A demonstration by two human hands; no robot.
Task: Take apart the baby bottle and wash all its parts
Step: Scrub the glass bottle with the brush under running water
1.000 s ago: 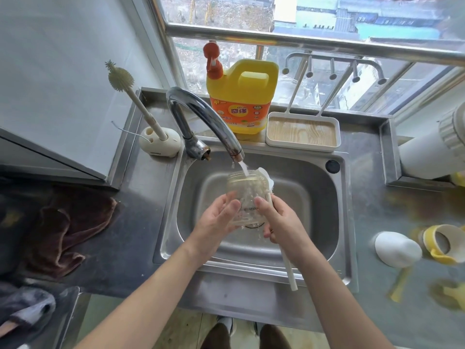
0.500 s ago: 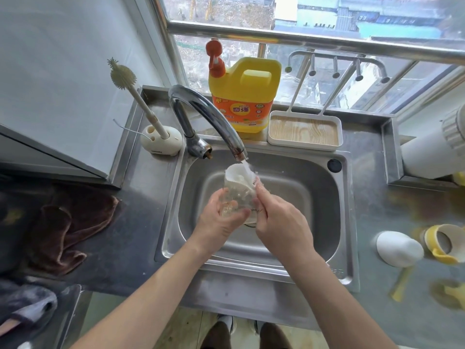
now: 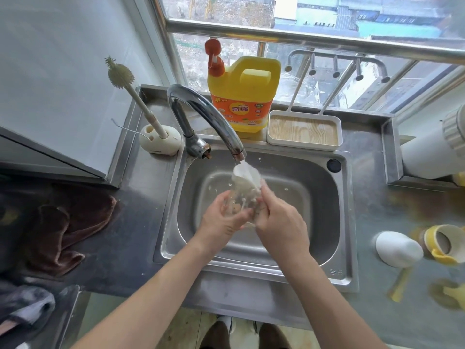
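Over the steel sink (image 3: pixel 337 263) I hold the clear baby bottle body (image 3: pixel 239 197) under the running tap (image 3: pixel 214 119). My left hand (image 3: pixel 224 219) grips its left side and my right hand (image 3: pixel 280 222) wraps its right side. Water splashes white over the bottle's mouth. The white bottle brush is hidden. On the counter to the right lie the white dome cap (image 3: pixel 398 249), the yellow collar with handles (image 3: pixel 442 244) and a yellow straw piece (image 3: pixel 400 285).
A yellow detergent jug (image 3: pixel 242 96) and a wood-lined tray (image 3: pixel 303 129) stand behind the sink. A spiky brush stands in a white holder (image 3: pixel 161 141) at the left. A brown cloth (image 3: pixel 65 227) lies on the left counter. A white cylinder (image 3: pixel 435 152) lies at the right.
The white brush handle seen below my right hand a second ago is out of sight. My right hand has closed over the bottle's side, and the bottle has tilted up under the water stream.
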